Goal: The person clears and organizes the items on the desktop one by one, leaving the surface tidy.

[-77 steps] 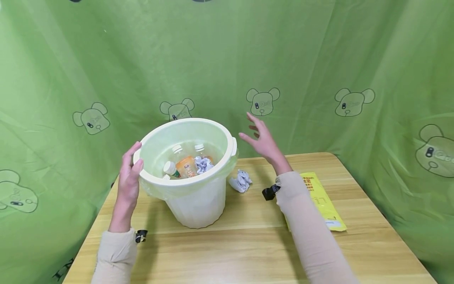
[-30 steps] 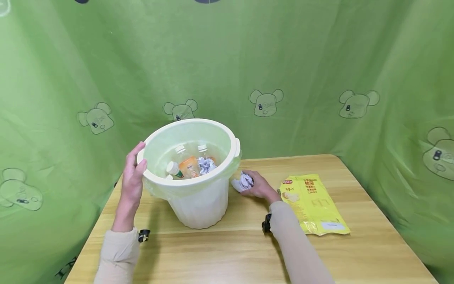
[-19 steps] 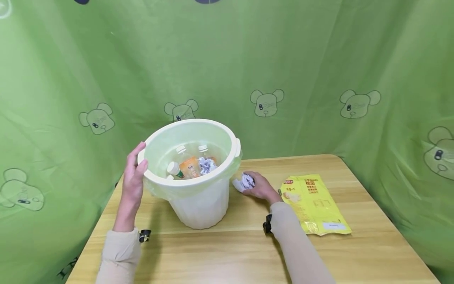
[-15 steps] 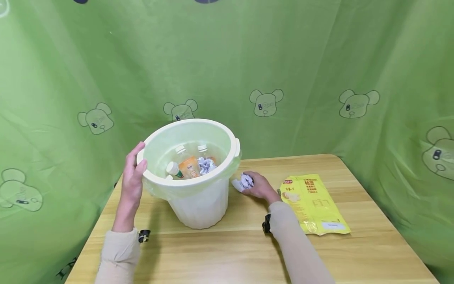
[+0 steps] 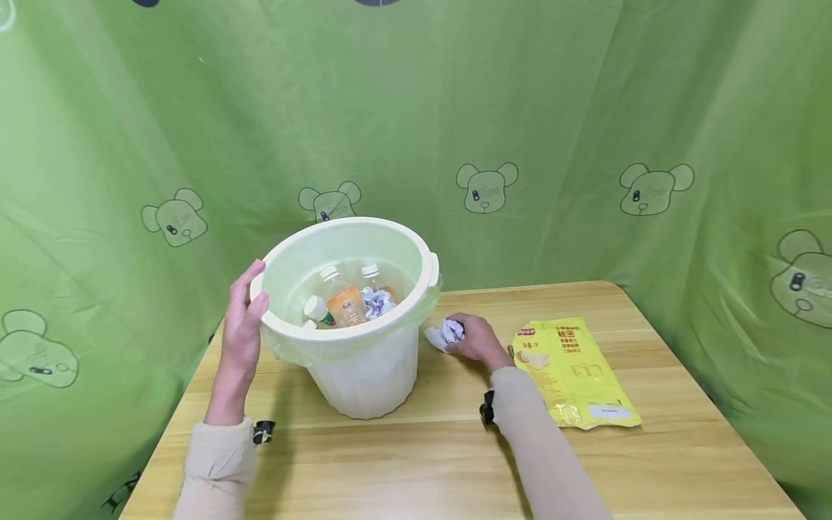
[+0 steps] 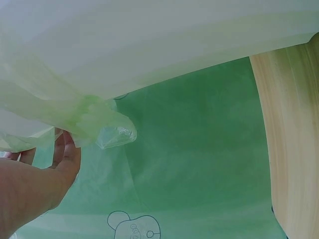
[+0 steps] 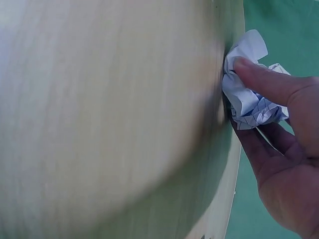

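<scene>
A white trash bin [image 5: 364, 379] with a thin clear liner over its rim leans towards me on the table. At its left rim my left hand [image 5: 243, 318] grips the edge, thumb and fingers on either side. In the left wrist view, the fingers [image 6: 70, 154] lie against the pale green liner bag [image 6: 84, 117]. To the right of the bin, my right hand [image 5: 477, 338] pinches a crumpled paper ball [image 5: 445, 334] low at the tabletop. The right wrist view has the thumb on one side of the paper [image 7: 244, 94] and fingers on the other.
Inside the bin are several plastic bottles, one with a white cap [image 5: 316, 308], an orange wrapper [image 5: 346, 303] and another crumpled paper [image 5: 377, 302]. A flat yellow snack bag [image 5: 581, 375] lies on the wooden table [image 5: 403, 469] at right. A green curtain [image 5: 390, 108] stands behind.
My right hand has come down from its raised, spread pose beside the bin to the paper ball and taken hold of it. My left hand stays on the rim.
</scene>
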{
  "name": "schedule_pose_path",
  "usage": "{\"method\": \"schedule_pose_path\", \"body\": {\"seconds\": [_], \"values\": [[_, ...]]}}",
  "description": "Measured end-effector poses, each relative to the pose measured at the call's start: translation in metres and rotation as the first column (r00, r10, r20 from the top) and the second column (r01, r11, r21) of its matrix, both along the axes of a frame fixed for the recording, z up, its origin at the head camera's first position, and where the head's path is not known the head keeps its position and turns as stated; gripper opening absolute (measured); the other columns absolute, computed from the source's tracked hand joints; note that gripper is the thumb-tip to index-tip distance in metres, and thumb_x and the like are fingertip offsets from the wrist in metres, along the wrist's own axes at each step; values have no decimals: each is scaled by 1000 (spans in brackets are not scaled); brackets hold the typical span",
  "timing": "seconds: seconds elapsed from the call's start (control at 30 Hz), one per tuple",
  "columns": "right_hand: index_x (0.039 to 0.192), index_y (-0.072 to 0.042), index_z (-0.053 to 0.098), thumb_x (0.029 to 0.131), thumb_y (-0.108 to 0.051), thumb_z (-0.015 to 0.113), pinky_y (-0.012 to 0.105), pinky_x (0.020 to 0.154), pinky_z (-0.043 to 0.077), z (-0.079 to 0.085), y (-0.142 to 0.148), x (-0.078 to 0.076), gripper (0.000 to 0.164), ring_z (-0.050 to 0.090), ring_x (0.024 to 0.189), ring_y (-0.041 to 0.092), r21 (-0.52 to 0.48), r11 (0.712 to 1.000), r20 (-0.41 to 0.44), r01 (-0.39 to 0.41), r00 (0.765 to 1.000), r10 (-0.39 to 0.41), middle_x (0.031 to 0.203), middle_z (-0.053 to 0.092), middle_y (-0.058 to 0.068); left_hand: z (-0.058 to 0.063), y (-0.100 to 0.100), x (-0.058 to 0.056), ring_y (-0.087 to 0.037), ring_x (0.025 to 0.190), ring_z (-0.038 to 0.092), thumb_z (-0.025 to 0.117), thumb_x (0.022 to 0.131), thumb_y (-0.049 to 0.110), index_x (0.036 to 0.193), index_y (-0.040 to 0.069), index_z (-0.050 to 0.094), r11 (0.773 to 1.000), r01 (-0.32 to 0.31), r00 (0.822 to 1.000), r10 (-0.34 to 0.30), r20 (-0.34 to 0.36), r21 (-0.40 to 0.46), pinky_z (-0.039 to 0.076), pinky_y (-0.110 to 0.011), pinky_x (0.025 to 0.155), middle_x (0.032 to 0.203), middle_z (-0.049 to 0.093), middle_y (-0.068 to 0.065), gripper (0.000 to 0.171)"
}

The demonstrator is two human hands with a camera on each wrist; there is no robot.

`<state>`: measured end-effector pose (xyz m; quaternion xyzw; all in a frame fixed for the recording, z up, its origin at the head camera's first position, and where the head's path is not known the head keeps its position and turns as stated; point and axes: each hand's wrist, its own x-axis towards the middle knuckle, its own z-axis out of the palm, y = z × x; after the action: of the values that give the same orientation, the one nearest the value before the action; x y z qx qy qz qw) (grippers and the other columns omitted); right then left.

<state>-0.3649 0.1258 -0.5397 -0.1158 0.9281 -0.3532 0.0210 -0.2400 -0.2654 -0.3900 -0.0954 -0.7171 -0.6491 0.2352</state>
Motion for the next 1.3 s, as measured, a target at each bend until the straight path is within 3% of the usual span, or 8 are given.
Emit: {"method": "schedule_pose_path", "body": {"seconds": [0.37,0.8,1.03,1.3], "values": [[138,-7,63,79,-10,87,58,112,45,-1,9,-4,64,59,123,40,-69,997,40,41,998,-38,135,64,23,1,1,-1,-17,150,30,51,99,28,156,18,45,1000,6,1000,-6,6,-6,37,-32,121,164,34,6,58],[144,-9,59,81,-11,85,59,113,43,8,20,0,68,56,127,41,-130,990,71,55,996,-46,141,60,24,2,2,-1,-19,150,31,50,99,28,156,16,45,1000,0,1000,0,6,-13,39,-27,118,165,34,4,58],[146,-7,56,83,-12,85,58,113,44,25,26,-2,70,56,128,42,-174,984,39,40,999,-34,143,59,24,1,2,-1,-18,150,30,50,99,28,156,17,44,1000,-9,1000,10,13,-8,41,-24,116,165,33,5,58],[147,-12,56,83,-17,85,58,107,48,57,30,-3,70,58,122,41,-187,982,-9,35,999,-38,140,59,24,1,1,2,-20,149,32,50,100,28,156,17,44,1000,-1,1000,1,6,3,45,-14,106,165,32,4,58]]}}
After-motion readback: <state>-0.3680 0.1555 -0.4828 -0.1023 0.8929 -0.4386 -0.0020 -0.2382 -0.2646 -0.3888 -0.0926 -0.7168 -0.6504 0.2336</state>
